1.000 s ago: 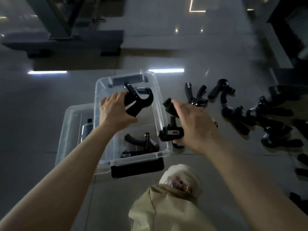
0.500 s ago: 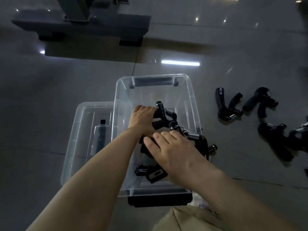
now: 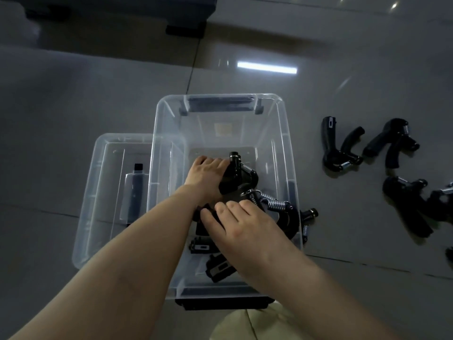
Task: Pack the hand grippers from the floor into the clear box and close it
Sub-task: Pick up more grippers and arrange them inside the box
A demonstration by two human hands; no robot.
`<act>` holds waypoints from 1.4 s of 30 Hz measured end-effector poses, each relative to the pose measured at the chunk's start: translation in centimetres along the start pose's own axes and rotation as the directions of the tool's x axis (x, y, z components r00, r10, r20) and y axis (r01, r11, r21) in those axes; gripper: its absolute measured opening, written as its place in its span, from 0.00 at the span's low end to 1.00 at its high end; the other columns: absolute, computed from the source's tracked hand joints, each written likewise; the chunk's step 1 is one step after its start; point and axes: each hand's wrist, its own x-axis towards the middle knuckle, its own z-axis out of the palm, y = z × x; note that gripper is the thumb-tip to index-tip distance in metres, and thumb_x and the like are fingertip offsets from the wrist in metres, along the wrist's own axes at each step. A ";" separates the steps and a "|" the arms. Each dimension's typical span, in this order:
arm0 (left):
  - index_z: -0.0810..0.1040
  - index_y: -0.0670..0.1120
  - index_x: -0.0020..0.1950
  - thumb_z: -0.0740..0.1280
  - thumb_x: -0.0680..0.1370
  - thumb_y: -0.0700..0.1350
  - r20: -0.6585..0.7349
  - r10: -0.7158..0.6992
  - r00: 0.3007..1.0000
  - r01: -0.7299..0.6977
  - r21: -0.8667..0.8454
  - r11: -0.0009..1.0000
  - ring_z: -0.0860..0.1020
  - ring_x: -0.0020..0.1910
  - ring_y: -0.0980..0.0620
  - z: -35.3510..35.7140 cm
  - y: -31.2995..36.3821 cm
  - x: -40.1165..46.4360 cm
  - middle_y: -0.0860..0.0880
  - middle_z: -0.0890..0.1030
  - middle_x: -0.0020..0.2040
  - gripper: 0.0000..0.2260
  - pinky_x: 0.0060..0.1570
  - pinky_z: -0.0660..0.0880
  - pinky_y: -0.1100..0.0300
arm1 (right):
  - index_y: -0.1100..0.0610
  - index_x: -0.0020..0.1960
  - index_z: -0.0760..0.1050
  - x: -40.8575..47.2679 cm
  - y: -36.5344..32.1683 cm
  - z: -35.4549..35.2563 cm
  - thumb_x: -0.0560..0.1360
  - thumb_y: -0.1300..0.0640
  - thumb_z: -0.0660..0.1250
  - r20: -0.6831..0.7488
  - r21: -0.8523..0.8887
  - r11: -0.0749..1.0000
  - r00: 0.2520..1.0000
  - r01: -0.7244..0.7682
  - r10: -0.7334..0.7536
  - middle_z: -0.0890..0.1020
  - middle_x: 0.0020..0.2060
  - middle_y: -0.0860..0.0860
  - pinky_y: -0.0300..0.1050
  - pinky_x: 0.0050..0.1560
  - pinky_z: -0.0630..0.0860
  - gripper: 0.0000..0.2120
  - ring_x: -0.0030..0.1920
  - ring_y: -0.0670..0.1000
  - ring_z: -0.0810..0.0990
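Right hand: right hand [image 3: 241, 225], nearest the camera, lowered inside the box; fingers curled over a black spring-loaded hand gripper [image 3: 282, 212], holding it down among the others, apparently to seat it low.
Left hand: left hand [image 3: 204, 176], just beyond the right, also inside the box; gripping a second black hand gripper with a coil spring [image 3: 236, 174] by one handle, its knob end pointing away from the person.
Packed grippers: black hand grippers already lying in the box [image 3: 208, 251], beneath and nearer than the right hand, on the box floor; exact count cannot be told, since the hands cover part of the pile.
Container: clear rectangular plastic storage box with black latches [image 3: 220, 99], open, surrounding both hands; far half of its floor bare, so room remains.
Lid: clear plastic lid with a black clip [image 3: 110, 182], to the left of the left hand, partly tucked under the box; likely parked there until closing.
Unpacked stock: loose black hand grippers on the grey tiled floor [image 3: 342, 146], well to the right of the right hand and beyond it, several more trailing off the right edge.
Progress: judged early to middle; most grippers not yet boxed, lid not yet fitted.
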 end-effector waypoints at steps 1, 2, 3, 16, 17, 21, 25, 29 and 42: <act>0.58 0.49 0.72 0.67 0.68 0.59 0.000 -0.003 1.000 0.003 0.017 1.000 0.67 0.67 0.50 0.2 0.0 0.1 0.50 0.70 0.67 0.36 0.70 0.52 0.54 | 0.60 0.60 0.75 0.3 -0.1 0.2 0.61 0.58 0.68 -0.021 -0.026 1.000 1.000 0.004 -0.005 0.81 0.46 0.58 0.46 0.47 0.76 0.27 0.44 0.55 0.80; 0.58 0.49 0.71 0.67 0.68 0.59 0.004 -0.007 1.000 0.007 0.032 0.999 0.68 0.66 0.49 0.3 0.1 0.2 0.50 0.70 0.67 0.36 0.70 0.53 0.53 | 0.59 0.59 0.76 0.5 -0.3 0.3 0.64 0.58 0.62 -0.037 -0.043 0.999 0.999 0.003 -0.005 0.82 0.44 0.56 0.45 0.45 0.75 0.23 0.41 0.54 0.80; 0.58 0.49 0.71 0.67 0.68 0.59 0.023 -0.010 1.000 0.009 0.051 0.999 0.68 0.65 0.49 0.2 0.1 0.5 0.50 0.70 0.66 0.36 0.69 0.54 0.53 | 0.58 0.56 0.78 0.9 -0.4 0.5 0.68 0.59 0.56 -0.029 -0.042 0.999 1.000 0.002 -0.003 0.81 0.40 0.54 0.44 0.42 0.74 0.20 0.38 0.52 0.79; 0.65 0.53 0.71 0.62 0.75 0.60 0.345 -0.107 0.932 0.189 -0.214 0.958 0.66 0.68 0.44 -3.9 -0.4 3.0 0.47 0.68 0.69 0.25 0.65 0.65 0.49 | 0.66 0.74 0.48 5.1 -1.5 5.4 0.72 0.59 0.67 0.297 0.030 0.993 0.950 -0.115 0.101 0.68 0.63 0.65 0.53 0.64 0.64 0.38 0.61 0.61 0.70; 0.64 0.54 0.71 0.61 0.76 0.60 0.355 -0.108 0.929 0.191 -0.208 0.959 0.65 0.68 0.43 -3.6 -0.5 2.8 0.46 0.67 0.70 0.25 0.66 0.65 0.48 | 0.65 0.74 0.47 5.0 -1.4 5.8 0.72 0.60 0.66 0.292 0.009 0.993 0.950 -0.120 0.113 0.68 0.63 0.65 0.52 0.64 0.64 0.39 0.61 0.61 0.70; 0.57 0.52 0.74 0.66 0.73 0.59 0.361 -0.081 0.929 0.118 -0.080 0.990 0.60 0.71 0.44 -3.2 -0.2 1.9 0.47 0.64 0.72 0.34 0.66 0.63 0.45 | 0.67 0.74 0.46 5.2 -1.6 6.6 0.71 0.58 0.66 0.298 -0.038 0.993 0.947 -0.116 0.122 0.70 0.61 0.65 0.50 0.60 0.67 0.40 0.58 0.60 0.72; 0.57 0.51 0.74 0.73 0.67 0.59 0.294 -0.048 0.955 0.043 0.020 0.999 0.64 0.68 0.46 -2.7 -0.1 1.6 0.49 0.66 0.69 0.41 0.62 0.67 0.46 | 0.67 0.74 0.46 5.4 -1.7 7.1 0.71 0.55 0.67 0.290 0.036 0.985 0.945 -0.168 0.150 0.69 0.62 0.65 0.51 0.61 0.67 0.41 0.59 0.60 0.71; 0.63 0.49 0.68 0.71 0.66 0.58 0.157 -0.045 0.987 0.024 0.135 0.990 0.69 0.63 0.46 -1.3 0.4 1.5 0.49 0.69 0.64 0.34 0.62 0.66 0.48 | 0.64 0.75 0.42 4.8 -1.3 7.1 0.72 0.57 0.65 0.262 0.053 0.983 0.952 -0.178 0.158 0.68 0.62 0.63 0.50 0.64 0.63 0.41 0.60 0.59 0.69; 0.68 0.43 0.63 0.73 0.61 0.62 0.146 -0.493 0.858 0.513 -0.168 0.842 0.76 0.55 0.45 -2.3 1.6 2.2 0.46 0.76 0.56 0.37 0.51 0.71 0.54 | 0.65 0.74 0.44 4.9 -1.1 7.2 0.72 0.56 0.67 0.281 -0.036 0.993 0.953 -0.111 0.117 0.72 0.58 0.63 0.48 0.59 0.66 0.42 0.56 0.58 0.72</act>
